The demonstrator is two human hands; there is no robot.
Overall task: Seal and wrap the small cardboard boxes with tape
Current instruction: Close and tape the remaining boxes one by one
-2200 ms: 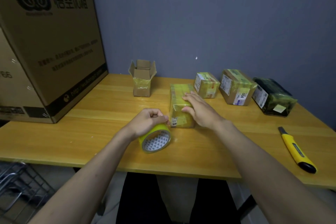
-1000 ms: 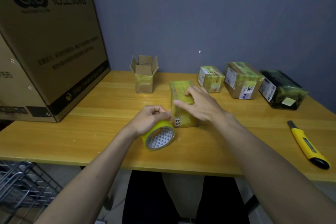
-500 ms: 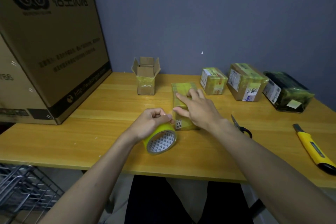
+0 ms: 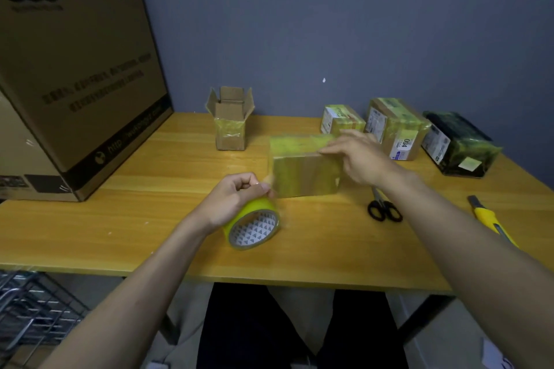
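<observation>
A roll of yellow tape is gripped by the left hand with curled fingers, near the front middle of the wooden table; the roll is tilted, its patterned core turned toward the camera. Just behind it, a small cardboard box partly covered in yellowish tape is standing on the table; its right end is held by the right hand, the fingers laid over the top edge. Whether the tape is joined to the box cannot be told. An open small box is seen further back; three wrapped parcels are lined at the right; scissors and a yellow cutter are lying near the right arm.
</observation>
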